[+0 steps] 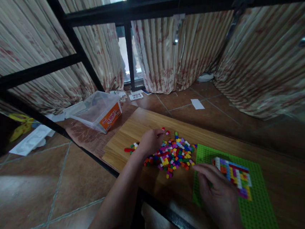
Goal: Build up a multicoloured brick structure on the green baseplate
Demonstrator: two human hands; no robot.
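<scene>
My left hand [151, 142] is over the far left part of a heap of small coloured toy bricks [175, 152]. Its fingers are curled together, with a red toy brick [163, 129] at the tips; whether they grip it is unclear. My right hand [217, 192] hovers above the left edge of a green studded baseplate [262, 208], index finger stretched toward the heap and thumb apart below. Nothing shows in it. Beyond that hand, a multicoloured block of joined bricks [234, 174] sits on the baseplate, its near left part hidden by the hand.
The bricks lie on a wooden board [141, 122]. A clear plastic bin [93, 110] with an orange label stands at its left on a brown mat [98, 141]. Black metal bars [84, 68] and striped curtains [158, 57] rise behind. White paper [197, 104] lies on the tiled floor.
</scene>
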